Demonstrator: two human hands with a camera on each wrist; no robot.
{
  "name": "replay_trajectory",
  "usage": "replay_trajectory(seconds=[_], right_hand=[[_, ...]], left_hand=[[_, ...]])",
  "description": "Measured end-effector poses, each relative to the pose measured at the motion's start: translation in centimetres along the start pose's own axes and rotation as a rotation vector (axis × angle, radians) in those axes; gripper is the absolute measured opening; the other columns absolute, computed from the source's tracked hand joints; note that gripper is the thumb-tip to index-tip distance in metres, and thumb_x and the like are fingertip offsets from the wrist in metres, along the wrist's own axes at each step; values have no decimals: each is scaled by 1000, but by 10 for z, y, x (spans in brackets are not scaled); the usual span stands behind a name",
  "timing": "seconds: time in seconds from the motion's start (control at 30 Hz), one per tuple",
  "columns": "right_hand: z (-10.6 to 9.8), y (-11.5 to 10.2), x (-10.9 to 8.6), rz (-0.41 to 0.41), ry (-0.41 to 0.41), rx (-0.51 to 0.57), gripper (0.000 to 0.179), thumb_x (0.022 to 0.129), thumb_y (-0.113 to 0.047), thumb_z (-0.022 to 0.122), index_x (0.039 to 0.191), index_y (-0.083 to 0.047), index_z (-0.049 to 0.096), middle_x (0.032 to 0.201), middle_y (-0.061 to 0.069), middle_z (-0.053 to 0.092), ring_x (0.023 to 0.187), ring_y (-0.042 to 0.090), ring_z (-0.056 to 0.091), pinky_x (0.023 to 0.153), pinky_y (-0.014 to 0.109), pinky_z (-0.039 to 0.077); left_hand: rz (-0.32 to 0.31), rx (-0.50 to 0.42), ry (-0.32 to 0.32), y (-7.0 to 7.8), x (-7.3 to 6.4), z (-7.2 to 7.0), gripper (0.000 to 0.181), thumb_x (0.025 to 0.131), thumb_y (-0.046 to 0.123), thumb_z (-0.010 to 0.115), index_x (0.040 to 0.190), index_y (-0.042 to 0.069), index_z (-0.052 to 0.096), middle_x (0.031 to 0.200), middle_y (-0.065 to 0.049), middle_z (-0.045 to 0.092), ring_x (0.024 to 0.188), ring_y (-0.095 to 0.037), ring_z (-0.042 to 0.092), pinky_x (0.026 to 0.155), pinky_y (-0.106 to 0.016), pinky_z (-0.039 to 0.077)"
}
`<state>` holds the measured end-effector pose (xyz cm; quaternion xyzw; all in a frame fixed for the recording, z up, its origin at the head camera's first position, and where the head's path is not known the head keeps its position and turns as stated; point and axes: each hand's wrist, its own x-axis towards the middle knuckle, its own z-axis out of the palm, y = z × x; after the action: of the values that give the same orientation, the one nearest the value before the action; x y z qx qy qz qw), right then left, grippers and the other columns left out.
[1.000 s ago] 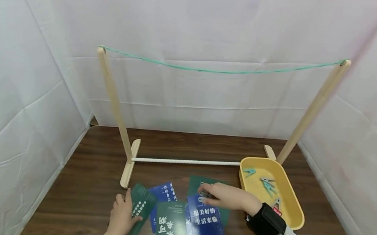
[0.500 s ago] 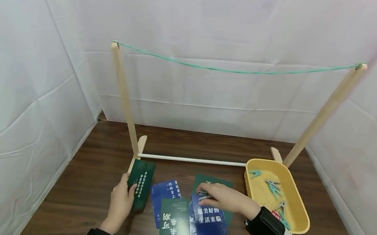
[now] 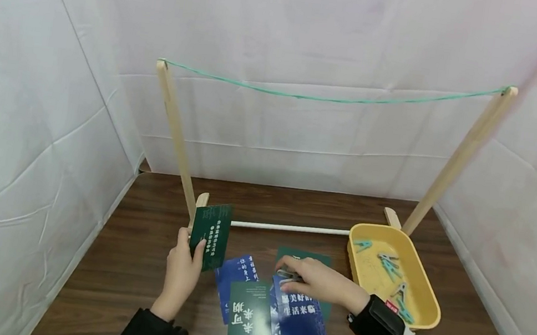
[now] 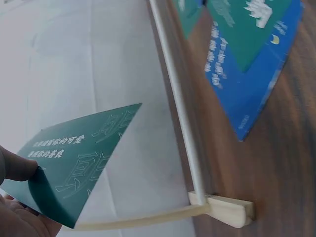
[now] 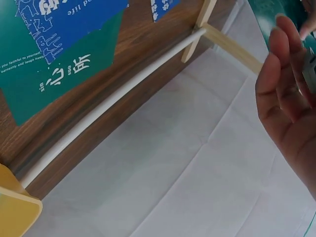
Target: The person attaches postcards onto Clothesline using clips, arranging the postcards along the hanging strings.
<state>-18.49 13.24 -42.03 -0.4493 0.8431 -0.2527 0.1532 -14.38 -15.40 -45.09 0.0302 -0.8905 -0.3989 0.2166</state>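
Observation:
In the head view my left hand (image 3: 182, 271) pinches a dark green card (image 3: 214, 233) with white writing, lifted off the table in front of the left post. The left wrist view shows the thumb pressed on the face of this card (image 4: 74, 153), which bends near the thumb. My right hand (image 3: 322, 281) pinches a small grey clothespin (image 3: 288, 274) over the cards at the right. Below it are a blue card (image 3: 302, 320) and a green card (image 3: 325, 311) partly under that. Another green card (image 3: 249, 321) overlaps a blue card (image 3: 235, 278) on the table.
Two wooden posts (image 3: 177, 128) carry a sagging green cord (image 3: 297, 96) across the back. A white rod (image 3: 291, 228) joins them low down. At the right, a yellow basin (image 3: 425, 298) holds several clothespins (image 3: 389, 267). White cloth (image 3: 270, 156) hangs behind and at both sides.
My left hand has lifted the green card from the table, up and away from me, and tilted it upright. My right hand stays over the cards with the clothespin. The view has shifted slightly.

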Motion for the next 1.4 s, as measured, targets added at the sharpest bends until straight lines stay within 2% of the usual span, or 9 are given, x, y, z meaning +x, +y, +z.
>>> replay_trajectory(seconds=[0.3,0.47,0.6,0.77,0.87,0.97,1.07,1.1,1.4], right_hand=[[1,-2,-1,-13,185,-5,36,93,-38,54,121,-15,50,105,1,67,93,12,65,80,24,51],[-1,-1,2,-81,460,-97,38,85,-22,68,120,-13,56,118,4,61,118,23,52,97,33,44],[-8,-3,16,-168,758,-176,43,74,-6,76,114,-7,61,107,5,52,106,16,40,90,21,33],[-29,-6,40,-194,959,-104,39,76,-3,74,114,-4,63,91,5,54,86,13,42,77,22,36],[-34,26,63,-229,983,33,35,85,-16,70,118,-9,60,89,1,63,81,12,54,71,28,44],[-47,27,74,-250,989,90,34,88,-23,67,119,-13,58,92,0,68,79,9,59,68,29,46],[-64,11,84,-284,980,26,35,87,-17,68,118,-5,59,96,7,68,83,16,60,72,31,46],[-81,-26,77,-260,976,-13,33,85,-12,70,115,-2,61,95,11,67,85,20,60,72,33,46],[-162,-87,117,-256,948,-55,37,85,-6,67,119,7,57,106,20,68,89,28,66,76,34,54]], left_hand=[[-39,-294,127,14,25,-18,20,96,9,53,106,-6,44,95,-25,64,79,-30,62,61,-17,44],[-30,-370,213,19,50,-30,25,95,9,54,111,-8,45,100,-25,63,85,-5,60,67,-11,44],[25,-390,240,27,68,-43,28,95,8,54,115,-9,44,104,-26,62,83,10,51,70,-12,43],[80,-486,211,41,91,-54,36,97,6,49,129,-7,38,122,-26,55,105,-11,56,81,-12,44],[76,-568,169,52,104,-53,38,98,4,45,133,-5,34,129,-24,50,117,-30,52,87,-17,46],[51,-632,167,65,115,-49,36,98,3,44,132,-5,33,129,-24,49,118,-32,51,90,-26,47],[23,-686,178,77,125,-44,36,98,3,44,132,-5,32,131,-25,47,120,-32,49,97,-36,44],[12,-704,179,80,128,-43,37,99,3,43,133,-4,32,131,-24,46,121,-31,48,99,-39,42],[-48,-787,197,105,152,-34,38,100,5,40,135,-1,29,135,-19,39,127,-29,41,106,-40,36]])
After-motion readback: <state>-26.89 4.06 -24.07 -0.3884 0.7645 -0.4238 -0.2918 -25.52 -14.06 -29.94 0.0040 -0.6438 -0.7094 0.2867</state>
